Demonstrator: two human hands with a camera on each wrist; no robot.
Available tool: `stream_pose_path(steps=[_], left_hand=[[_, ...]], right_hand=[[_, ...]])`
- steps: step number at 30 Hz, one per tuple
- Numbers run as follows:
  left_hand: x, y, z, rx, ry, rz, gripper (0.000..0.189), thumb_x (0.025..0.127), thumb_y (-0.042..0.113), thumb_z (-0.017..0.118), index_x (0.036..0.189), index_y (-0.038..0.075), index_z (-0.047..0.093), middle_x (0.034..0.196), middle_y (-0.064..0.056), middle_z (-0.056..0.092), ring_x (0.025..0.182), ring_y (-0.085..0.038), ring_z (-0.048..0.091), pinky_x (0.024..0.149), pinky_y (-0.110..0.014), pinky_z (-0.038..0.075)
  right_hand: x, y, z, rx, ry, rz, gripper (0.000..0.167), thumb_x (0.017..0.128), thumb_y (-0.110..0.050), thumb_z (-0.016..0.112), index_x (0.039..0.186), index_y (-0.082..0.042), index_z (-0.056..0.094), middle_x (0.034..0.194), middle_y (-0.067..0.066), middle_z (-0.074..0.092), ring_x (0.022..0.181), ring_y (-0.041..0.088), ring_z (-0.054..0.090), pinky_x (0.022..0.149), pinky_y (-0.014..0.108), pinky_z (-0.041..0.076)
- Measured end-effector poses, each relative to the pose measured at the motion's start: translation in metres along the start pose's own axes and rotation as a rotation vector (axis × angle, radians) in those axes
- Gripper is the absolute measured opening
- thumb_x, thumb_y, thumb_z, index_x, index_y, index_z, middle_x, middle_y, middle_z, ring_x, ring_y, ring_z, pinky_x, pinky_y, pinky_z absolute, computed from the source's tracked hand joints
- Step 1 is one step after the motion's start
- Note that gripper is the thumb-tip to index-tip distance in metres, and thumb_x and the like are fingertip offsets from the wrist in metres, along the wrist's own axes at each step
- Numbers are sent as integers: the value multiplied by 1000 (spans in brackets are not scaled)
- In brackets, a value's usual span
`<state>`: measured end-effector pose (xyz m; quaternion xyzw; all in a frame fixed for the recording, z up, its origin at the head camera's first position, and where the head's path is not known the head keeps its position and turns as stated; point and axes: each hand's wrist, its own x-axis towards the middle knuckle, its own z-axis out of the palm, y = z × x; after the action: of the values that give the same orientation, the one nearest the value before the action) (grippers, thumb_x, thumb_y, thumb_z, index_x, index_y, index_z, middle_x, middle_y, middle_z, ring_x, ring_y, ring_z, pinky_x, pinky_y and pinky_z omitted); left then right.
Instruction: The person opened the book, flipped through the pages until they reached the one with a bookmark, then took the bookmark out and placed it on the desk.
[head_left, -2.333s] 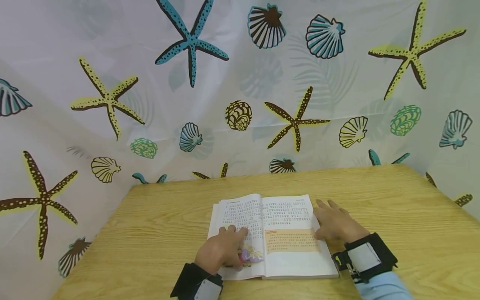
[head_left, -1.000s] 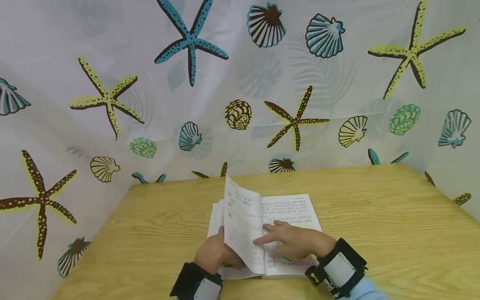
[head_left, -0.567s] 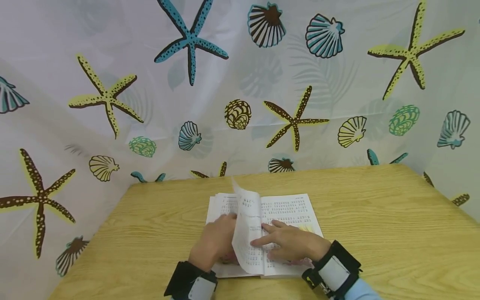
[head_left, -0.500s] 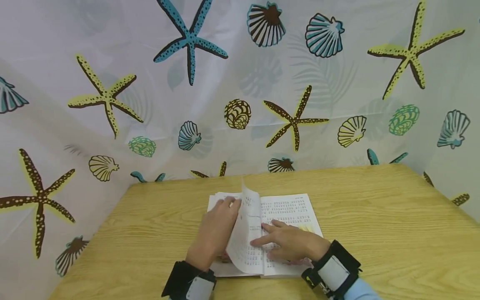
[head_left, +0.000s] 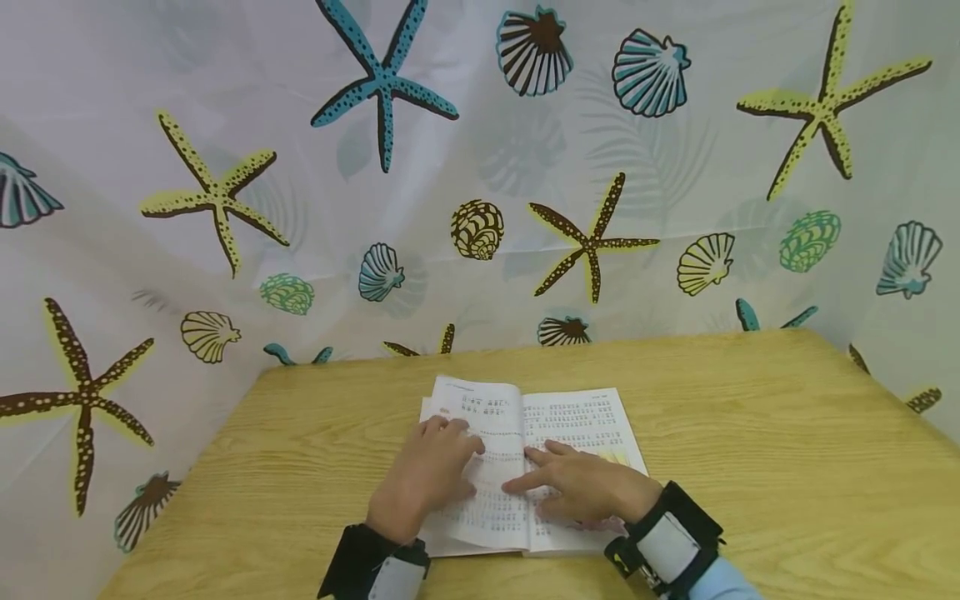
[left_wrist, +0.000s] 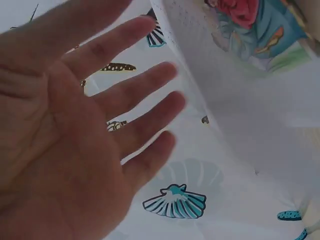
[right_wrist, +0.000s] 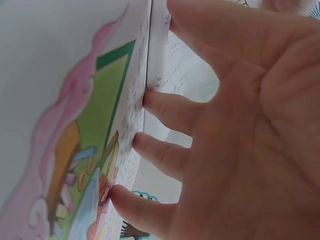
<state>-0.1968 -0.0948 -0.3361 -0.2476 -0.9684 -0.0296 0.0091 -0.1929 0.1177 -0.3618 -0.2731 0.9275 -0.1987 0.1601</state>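
Observation:
An open book (head_left: 570, 408) with printed text lies on the wooden table in the head view. Over its left page my left hand (head_left: 431, 467) rests with fingers extended and the thumb toward the gutter. The left wrist view shows that hand (left_wrist: 85, 130) with spread fingers and nothing gripped, beside a page (left_wrist: 240, 95) with a coloured picture. My right hand (head_left: 588, 483) lies across the right page, its fingertips near the gutter. In the right wrist view, fingertips of the right hand (right_wrist: 215, 125) touch the page, close to a pink and green illustration (right_wrist: 75, 130).
The pale wooden table (head_left: 322, 467) extends around the book on both sides. Behind it hangs a white cloth (head_left: 465, 133) printed with starfish and shells. Black straps with grey modules (head_left: 667, 546) sit on both wrists.
A page that stood raised near the gutter has come down flat on the left side. My left hand moved from under that page to on top of it; the right hand has stayed at the gutter.

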Motion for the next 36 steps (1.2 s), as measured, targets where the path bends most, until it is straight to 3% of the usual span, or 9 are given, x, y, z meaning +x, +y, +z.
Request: stream_pose_path(steps=[3,6,12,17,24,29,36], left_hand=[[2,4,8,-88,-197,-77,44,73,18,92,113,15,73,102,-3,63,95,-23,57,90,-42,51],[5,10,15,-139,-285,-125,56,68,16,95,117,13,67,104,-5,60,91,-22,56,79,-39,54],[9,17,22,-109,-278,-174,72,63,16,98,123,12,59,116,-15,56,112,-38,57,81,-51,57],[10,20,23,-110,-274,-181,76,63,15,98,127,12,57,120,-18,55,114,-40,54,80,-51,56],[10,23,24,-120,-303,-202,86,65,15,97,140,17,55,135,-18,53,128,-44,49,89,-57,54],[11,23,24,-116,-304,-209,86,65,14,97,140,18,55,131,-16,54,120,-40,51,88,-55,54],[12,23,25,-112,-297,-206,87,64,15,98,140,18,55,129,-16,54,116,-38,51,85,-53,55]], right_hand=[[-1,1,1,13,1,2,37,94,-18,72,128,-31,72,157,16,41,146,47,28,109,66,32],[-1,1,2,10,5,0,37,93,-17,72,128,-30,73,157,15,42,146,47,28,108,67,33],[-1,0,1,-5,13,3,38,93,-17,73,127,-31,73,156,14,43,146,46,29,108,67,33],[-1,0,0,-2,15,10,38,92,-16,73,127,-30,73,156,13,43,146,45,30,108,66,34],[-3,9,-6,24,31,62,49,88,-9,76,133,-25,69,156,11,44,145,41,33,108,62,37],[-9,29,-16,-7,47,62,52,83,-5,77,133,-13,68,153,22,44,142,48,35,111,65,30],[-19,62,-30,13,76,211,54,83,-5,79,135,-9,66,152,29,40,139,55,33,107,71,30]])
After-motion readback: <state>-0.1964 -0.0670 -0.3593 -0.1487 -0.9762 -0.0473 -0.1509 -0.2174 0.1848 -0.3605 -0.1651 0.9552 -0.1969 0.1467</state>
